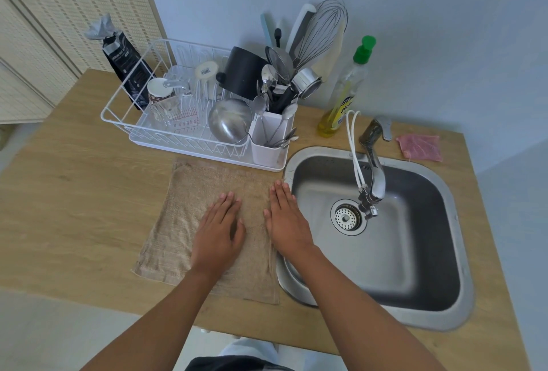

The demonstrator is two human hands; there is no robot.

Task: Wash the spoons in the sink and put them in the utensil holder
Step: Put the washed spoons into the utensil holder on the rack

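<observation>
Fingers of both hands extended, released, flat on beige towel; spoons in utensil holder beyond the fingertips.

A light wooden counter carries it all. A beige towel lies flat at its centre. At eleven o'clock of the towel stands a white dish rack, at three o'clock the inset steel sink. A soap bottle and a pink cloth sit at one o'clock.
</observation>
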